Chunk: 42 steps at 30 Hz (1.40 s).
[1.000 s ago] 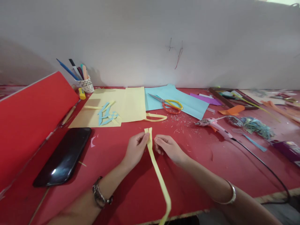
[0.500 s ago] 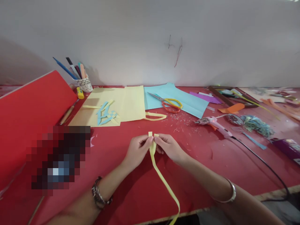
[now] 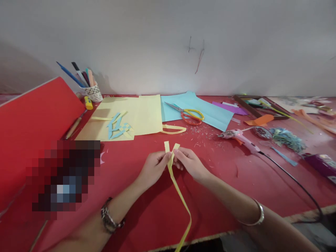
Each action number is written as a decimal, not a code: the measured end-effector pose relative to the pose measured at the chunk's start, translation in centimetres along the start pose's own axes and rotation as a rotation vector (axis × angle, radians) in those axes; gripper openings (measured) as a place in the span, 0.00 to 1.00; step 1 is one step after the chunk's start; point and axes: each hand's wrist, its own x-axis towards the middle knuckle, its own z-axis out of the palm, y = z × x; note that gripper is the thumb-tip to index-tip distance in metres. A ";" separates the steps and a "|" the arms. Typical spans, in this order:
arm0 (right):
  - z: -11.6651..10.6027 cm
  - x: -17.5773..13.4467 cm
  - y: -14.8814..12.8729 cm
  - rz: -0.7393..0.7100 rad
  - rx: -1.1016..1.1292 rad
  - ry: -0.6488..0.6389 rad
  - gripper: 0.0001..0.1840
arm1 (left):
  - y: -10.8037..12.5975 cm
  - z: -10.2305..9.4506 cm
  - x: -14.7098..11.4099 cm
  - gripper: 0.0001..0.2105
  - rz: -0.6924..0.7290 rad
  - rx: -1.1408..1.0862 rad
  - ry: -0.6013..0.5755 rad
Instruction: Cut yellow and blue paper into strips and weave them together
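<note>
Left hand: grip clamped on one end of the yellow strip; right hand: grip clamped on the other end. Strip sits between the hands, forked on top, tail trailing to the table's near edge; slit or two layers, can't tell. Likely risks: uneven pull from either hand could rip the paper crookedly below the fork; the slack tail could twist or catch on that edge; right forearm could snag the cord and drag the glue gun. Materials: slanted flat red board; patterned cup; matte yellow sheet bearing a checked paper weave; strip thin, narrow, bendy; scissors with metal blades, looped yellow and red handles, on a creased blue sheet; pink gun, plastic-looking; stringy, shaggy blue-green bundle.
</note>
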 end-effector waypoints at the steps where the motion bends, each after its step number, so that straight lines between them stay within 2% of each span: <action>1: 0.0 0.0 0.0 -0.002 -0.008 -0.022 0.18 | 0.0 0.0 0.0 0.18 0.021 -0.011 -0.016; 5: 0.0 -0.1 0.0 -0.013 -0.063 -0.048 0.17 | 0.2 0.0 -0.2 0.18 0.044 0.011 0.015; 10: -0.1 -0.1 0.1 -0.010 -0.155 -0.014 0.17 | 0.1 -0.2 0.0 0.18 -0.029 0.057 0.247; 11: -0.1 -0.1 0.1 -0.017 -0.151 0.006 0.18 | 0.1 -0.2 0.0 0.18 -0.043 0.046 0.236; 14: -0.1 0.0 0.1 -0.033 -0.086 0.089 0.17 | 0.2 -0.2 0.1 0.16 -0.050 0.000 0.062; 16: -0.1 0.1 0.2 -0.036 -0.039 0.135 0.17 | 0.3 -0.1 0.1 0.15 -0.042 -0.001 -0.005; 18: 0.0 0.1 0.2 -0.035 -0.021 0.141 0.17 | 0.2 0.0 0.1 0.15 -0.018 0.037 0.016; 25: 0.1 -0.1 -0.1 -0.072 -0.156 -0.035 0.19 | -0.1 -0.1 -0.2 0.19 0.078 0.233 0.093; 29: 0.1 -0.2 -0.2 -0.034 -0.204 -0.043 0.19 | 0.0 -0.1 -0.3 0.20 0.051 0.230 0.148; 34: 0.0 -0.1 -0.1 -0.027 -0.215 -0.020 0.21 | 0.1 -0.1 -0.2 0.20 -0.038 0.117 0.287; 36: 0.0 0.0 0.0 -0.035 -0.170 0.026 0.21 | 0.1 -0.1 -0.1 0.20 -0.067 0.059 0.237; 40: -0.1 0.3 0.4 -0.053 -0.047 0.146 0.20 | 0.2 0.0 0.1 0.15 -0.049 -0.039 -0.001; 42: -0.2 0.3 0.6 -0.051 -0.020 0.162 0.20 | 0.3 -0.1 0.2 0.13 -0.046 -0.061 -0.007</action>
